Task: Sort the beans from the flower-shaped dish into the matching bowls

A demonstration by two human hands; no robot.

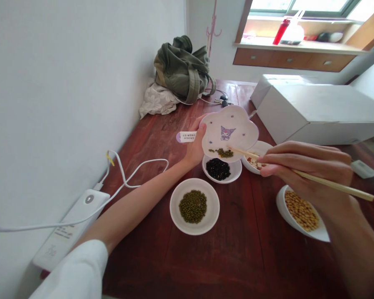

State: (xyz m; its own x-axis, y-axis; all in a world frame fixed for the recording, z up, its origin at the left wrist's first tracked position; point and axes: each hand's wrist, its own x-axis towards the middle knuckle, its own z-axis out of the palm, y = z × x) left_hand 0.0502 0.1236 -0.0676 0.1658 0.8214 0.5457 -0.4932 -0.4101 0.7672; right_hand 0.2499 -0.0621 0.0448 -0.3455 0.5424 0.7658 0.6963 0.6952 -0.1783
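Head view shows your left hand gripping the flower-shaped plate, tilted near the black-bean bowl, likely so its green beans gather low where your right hand's clasped chopsticks reach.

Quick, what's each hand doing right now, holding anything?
Left hand: closed on the rim of a tilted flower-shaped plate.
Right hand: closed around wooden chopsticks, tips at the plate's green beans.

Nearer than the right fingers, surface between two bowls allows passage; beyond, a white box obstructs.
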